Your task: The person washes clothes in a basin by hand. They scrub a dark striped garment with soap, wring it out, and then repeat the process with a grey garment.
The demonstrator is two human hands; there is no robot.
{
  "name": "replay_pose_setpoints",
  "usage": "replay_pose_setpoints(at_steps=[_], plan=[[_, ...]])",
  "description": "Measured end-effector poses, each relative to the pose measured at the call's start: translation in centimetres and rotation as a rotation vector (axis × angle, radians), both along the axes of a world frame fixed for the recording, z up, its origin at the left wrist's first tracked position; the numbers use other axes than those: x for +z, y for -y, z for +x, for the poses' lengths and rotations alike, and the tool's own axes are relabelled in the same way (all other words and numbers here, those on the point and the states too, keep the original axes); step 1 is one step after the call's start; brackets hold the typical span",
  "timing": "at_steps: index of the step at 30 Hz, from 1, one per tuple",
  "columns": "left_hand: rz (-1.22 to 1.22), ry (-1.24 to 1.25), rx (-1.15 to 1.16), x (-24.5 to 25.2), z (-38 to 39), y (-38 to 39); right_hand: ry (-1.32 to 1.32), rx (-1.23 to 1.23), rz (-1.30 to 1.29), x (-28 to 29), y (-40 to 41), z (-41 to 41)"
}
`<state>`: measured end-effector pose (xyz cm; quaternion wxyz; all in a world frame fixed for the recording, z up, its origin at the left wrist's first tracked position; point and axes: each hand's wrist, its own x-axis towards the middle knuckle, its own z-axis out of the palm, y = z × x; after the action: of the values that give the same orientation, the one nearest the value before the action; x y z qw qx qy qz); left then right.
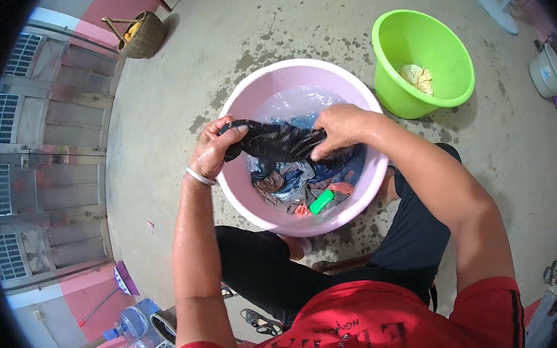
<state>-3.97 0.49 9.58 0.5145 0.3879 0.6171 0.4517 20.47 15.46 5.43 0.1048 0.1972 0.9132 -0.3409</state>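
Observation:
A wet black patterned cloth [281, 142] is stretched over a pink plastic basin [299, 228]. My left hand [216, 147], with a pale bangle at the wrist, grips the cloth's left end near the basin's rim. At its right end, my right hand [338, 129] holds the cloth between thumb and fingers. Under the cloth, dark, grey and reddish clothes [285, 187] lie in the water. A bright green bar or box [322, 202] rests on them near the front wall. Foamy water [301, 102] shows at the far side.
A lime green tub [425, 18] with pale cloth [417, 78] inside stands at the upper right. A woven basket [144, 36] sits upper left. Sandals [260, 322], a large water bottle [134, 320] and a purple broom [125, 278] are lower left. A grey bucket [547, 72] stands far right.

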Motion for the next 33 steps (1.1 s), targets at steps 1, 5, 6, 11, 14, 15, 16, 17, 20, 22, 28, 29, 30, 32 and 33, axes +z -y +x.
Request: replay_pose_setpoints(at_steps=[1,5,6,11,14,15,16,17,20,22,28,29,30,32,33], plan=[[0.109,0.202,0.093,-0.8,0.7,-0.5,0.094,0.048,0.068,-0.3,0.0,0.0],[0.151,0.788,0.512,-4.0,0.9,-2.5,-0.418,-0.281,0.054,-2.3,-3.0,-1.7],[0.128,0.884,0.496,-4.7,0.7,-3.3,-0.604,-0.382,0.027,-3.3,-4.2,-2.7],[-0.005,0.981,0.661,-5.9,3.4,-6.6,-0.88,-0.782,-1.005,-2.2,-2.5,-6.6],[0.066,1.0,0.647,-9.4,0.8,-5.5,-0.972,-0.384,-0.318,1.5,5.9,-10.4],[0.199,1.022,0.533,-10.4,-0.1,-4.3,-0.887,-0.216,-0.052,2.9,8.9,-10.8],[0.138,1.056,0.547,-9.5,1.4,-5.1,-0.878,-0.237,0.263,2.0,9.3,-10.5],[0.075,1.086,0.562,-8.6,2.9,-5.9,-0.863,-0.244,0.264,1.3,8.2,-10.5],[0.068,0.988,0.635,-4.6,6.4,-7.5,-0.857,-0.633,0.218,-0.5,2.2,-11.4],[0.021,0.88,0.677,-5.9,6.0,-7.0,-0.781,-0.634,0.174,-1.2,2.0,-11.0],[-0.052,0.702,0.748,-8.3,3.3,-6.6,-0.9,-0.429,0.254,0.4,6.7,-11.0],[-0.077,0.738,0.613,-6.8,5.2,-6.1,-0.786,-0.496,0.225,0.0,5.2,-10.5],[-0.088,0.767,0.481,-4.3,6.7,-5.6,-0.74,-0.576,0.187,-0.2,3.5,-10.2],[-0.13,0.446,0.198,-2.8,7.7,-4.6,-0.697,-0.692,0.149,-1.0,0.2,-9.6],[-0.06,0.098,0.011,-3.8,6.9,-3.8,-0.661,-0.708,0.144,-2.3,-1.1,-10.0]])
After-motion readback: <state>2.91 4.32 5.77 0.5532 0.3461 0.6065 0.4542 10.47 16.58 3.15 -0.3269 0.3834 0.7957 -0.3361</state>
